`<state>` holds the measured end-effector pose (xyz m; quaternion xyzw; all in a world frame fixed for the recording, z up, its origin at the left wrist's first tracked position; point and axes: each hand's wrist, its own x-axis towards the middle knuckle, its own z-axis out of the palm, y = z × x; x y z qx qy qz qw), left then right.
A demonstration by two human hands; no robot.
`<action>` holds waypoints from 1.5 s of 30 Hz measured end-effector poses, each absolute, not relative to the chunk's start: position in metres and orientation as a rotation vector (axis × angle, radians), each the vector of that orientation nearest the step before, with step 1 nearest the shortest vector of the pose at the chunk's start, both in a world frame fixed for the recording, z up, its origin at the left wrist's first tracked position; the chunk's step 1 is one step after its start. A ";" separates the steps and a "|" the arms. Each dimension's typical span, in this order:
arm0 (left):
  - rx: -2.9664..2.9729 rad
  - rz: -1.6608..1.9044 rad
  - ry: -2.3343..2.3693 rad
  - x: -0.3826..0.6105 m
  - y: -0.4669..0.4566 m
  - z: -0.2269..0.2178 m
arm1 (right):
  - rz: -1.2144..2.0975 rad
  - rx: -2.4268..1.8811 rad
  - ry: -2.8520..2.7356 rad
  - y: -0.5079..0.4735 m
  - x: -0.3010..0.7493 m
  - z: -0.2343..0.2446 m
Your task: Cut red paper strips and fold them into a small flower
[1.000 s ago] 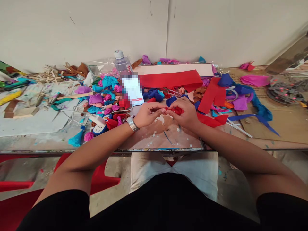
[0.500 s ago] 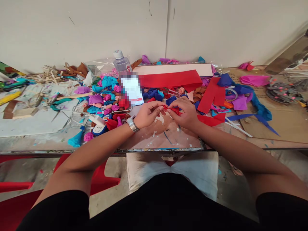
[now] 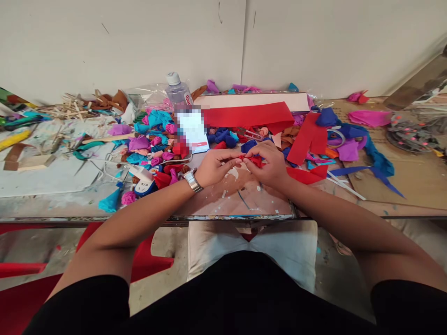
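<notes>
Both my hands meet over the middle of the work table point(image 3: 244, 200). My left hand point(image 3: 214, 166), with a metal watch on its wrist, pinches one end of a small piece of red crepe paper point(image 3: 254, 160). My right hand point(image 3: 267, 163) is curled around the rest of that red piece, which trails off to the right as a red strip point(image 3: 307, 174). Most of the paper is hidden inside the fingers. Behind the hands lie a long red sheet point(image 3: 249, 115) and several small rolled paper flowers point(image 3: 153, 144) in pink, blue, purple and red.
A plastic water bottle point(image 3: 177, 92) and a blurred card point(image 3: 192, 128) stand behind the hands. Teal-handled scissors point(image 3: 87, 150) and wooden sticks point(image 3: 75, 108) lie at the left. Blue and purple paper scraps point(image 3: 352, 139) lie at the right, on cardboard point(image 3: 412, 177). A red chair point(image 3: 150, 260) stands below.
The hands stay at the same spot; the fingers shift slightly on the red paper, which is rolled a little tighter between them.
</notes>
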<state>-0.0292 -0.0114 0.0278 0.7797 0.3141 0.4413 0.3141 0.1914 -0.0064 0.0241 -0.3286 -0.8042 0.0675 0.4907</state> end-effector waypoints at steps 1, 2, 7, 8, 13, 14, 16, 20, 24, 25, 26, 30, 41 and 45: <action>2.051 1.165 0.827 -0.029 -0.011 0.028 | 0.162 -0.790 -1.951 -0.006 0.192 0.024; 2.045 1.164 0.825 -0.030 -0.011 0.028 | 0.162 -0.783 -1.949 -0.006 0.192 0.024; 2.052 1.109 0.773 -0.030 -0.010 0.028 | 0.185 -0.750 -1.951 -0.003 0.194 0.023; 2.066 1.094 0.767 -0.030 -0.010 0.028 | 0.191 -0.749 -1.956 -0.003 0.195 0.022; 2.106 1.024 0.773 -0.029 -0.011 0.030 | 0.208 -0.769 -1.958 -0.002 0.195 0.020; 2.108 1.010 0.770 -0.029 -0.011 0.029 | 0.211 -0.767 -1.957 -0.002 0.194 0.020; 2.113 0.989 0.767 -0.029 -0.011 0.029 | 0.222 -0.769 -1.958 -0.003 0.194 0.022; 2.097 0.992 0.750 -0.028 -0.011 0.028 | 0.248 -0.804 -1.958 -0.004 0.194 0.024; 2.085 1.024 0.765 -0.028 -0.011 0.028 | 0.257 -0.805 -1.971 -0.004 0.195 0.024; 2.082 1.029 0.775 -0.028 -0.011 0.027 | 0.253 -0.801 -1.974 -0.004 0.195 0.023; 2.075 1.032 0.783 -0.028 -0.011 0.027 | 0.248 -0.796 -1.976 -0.004 0.195 0.023; 2.059 1.031 0.780 -0.028 -0.010 0.026 | 0.229 -0.775 -1.963 -0.005 0.194 0.021; 2.133 1.041 0.739 -0.031 -0.009 0.022 | 0.234 -0.808 -1.944 -0.004 0.193 0.021; 2.102 1.023 0.712 -0.030 -0.009 0.021 | 0.244 -0.824 -1.942 -0.004 0.192 0.020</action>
